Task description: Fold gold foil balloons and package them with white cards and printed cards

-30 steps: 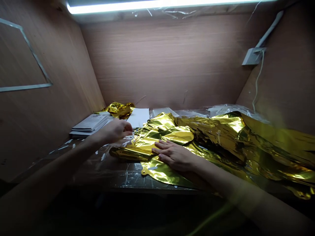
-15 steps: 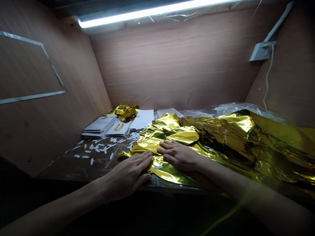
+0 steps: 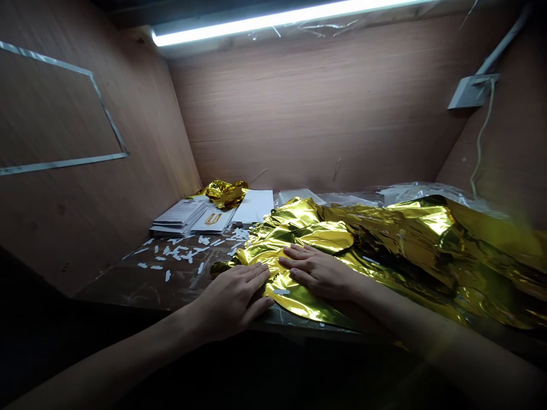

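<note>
Your left hand (image 3: 231, 297) lies palm down on the near edge of the gold foil balloon (image 3: 294, 299), its fingers (image 3: 256, 272) loosely together and flat, pinching nothing. Your right hand (image 3: 318, 272) rests palm down on the same foil just beside it, toward 2 o'clock from the left hand, with its fingers (image 3: 299, 253) slightly spread and pressed flat, also pinching nothing. The balloon lies at the front edge of the dark glossy table (image 3: 128, 287), between and beneath your hands, and meets a crumpled heap of gold foil (image 3: 397, 228) at 2 o'clock. White paper scraps (image 3: 179, 253) are scattered at 10 o'clock. Beyond them, at 11 o'clock, sit a stack of printed leaflets (image 3: 179, 218) and a white card (image 3: 220, 221) bearing a gold U-shaped piece (image 3: 212, 219). A white sheet (image 3: 255, 206) lies at 12 o'clock, a small wad of gold foil (image 3: 225, 193) sits behind the card, and a clear plastic bag (image 3: 423, 192) lies along the back wooden wall (image 3: 299, 114).
</note>
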Available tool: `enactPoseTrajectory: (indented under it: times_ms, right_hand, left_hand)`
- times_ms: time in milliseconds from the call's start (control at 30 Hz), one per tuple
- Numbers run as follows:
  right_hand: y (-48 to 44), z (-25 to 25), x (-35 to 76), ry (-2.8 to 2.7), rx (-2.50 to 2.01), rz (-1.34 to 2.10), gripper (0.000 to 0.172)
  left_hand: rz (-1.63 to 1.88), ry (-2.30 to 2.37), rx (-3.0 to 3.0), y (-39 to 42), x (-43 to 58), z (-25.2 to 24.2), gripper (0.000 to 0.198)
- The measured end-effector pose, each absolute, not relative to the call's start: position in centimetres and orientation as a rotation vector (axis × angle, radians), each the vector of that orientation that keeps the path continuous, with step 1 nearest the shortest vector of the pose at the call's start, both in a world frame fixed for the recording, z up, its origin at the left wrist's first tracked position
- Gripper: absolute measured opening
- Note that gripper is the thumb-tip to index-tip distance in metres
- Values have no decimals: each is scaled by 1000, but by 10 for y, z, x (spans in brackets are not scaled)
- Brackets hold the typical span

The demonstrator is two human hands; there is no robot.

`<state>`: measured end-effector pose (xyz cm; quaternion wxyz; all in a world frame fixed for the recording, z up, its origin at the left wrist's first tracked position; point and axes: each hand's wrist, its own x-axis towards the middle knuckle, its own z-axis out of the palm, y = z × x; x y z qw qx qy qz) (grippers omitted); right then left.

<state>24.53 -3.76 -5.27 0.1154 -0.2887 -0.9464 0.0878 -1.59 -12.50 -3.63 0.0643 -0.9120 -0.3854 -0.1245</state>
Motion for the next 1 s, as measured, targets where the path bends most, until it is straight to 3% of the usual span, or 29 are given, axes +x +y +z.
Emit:
enactPoseTrajectory:
  times_ms: [833, 1000]
  right_hand:
    - [-38, -50, 245, -2771, -784, 253, 51]
    - [-38, -50, 245, -2774, -799, 247, 54]
  left_hand:
    - [-589, -1407, -2391, -149, -78, -50, 24]
    - [-547, -1450, -2476, -131, -86, -34, 29]
